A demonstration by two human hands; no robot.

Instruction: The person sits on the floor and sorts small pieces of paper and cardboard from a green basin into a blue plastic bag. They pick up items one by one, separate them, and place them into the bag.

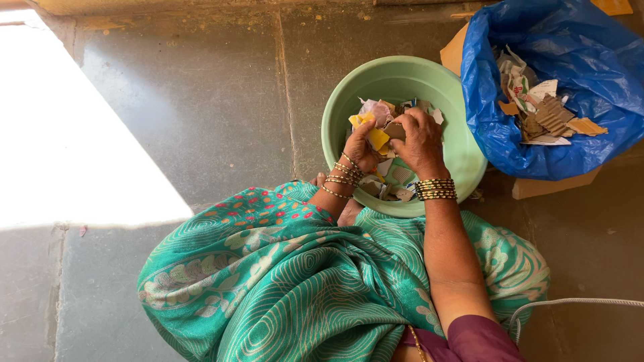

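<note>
A pale green plastic basin (448,94) stands on the stone floor in front of my knees, holding several torn paper and cardboard scraps (394,181). Both hands are over the basin. My left hand (361,149) grips a yellow scrap (376,137) among other pieces. My right hand (420,139) pinches a grey-brown cardboard piece (394,130) right beside it, fingers touching the same bundle. Bangles ring both wrists.
A blue plastic bag (570,53) full of cardboard and paper waste lies open at the right, on flat brown cardboard (550,186). My green patterned sari (282,281) covers my lap. A white cord (577,303) runs at lower right. Bright sunlight falls on the floor at left.
</note>
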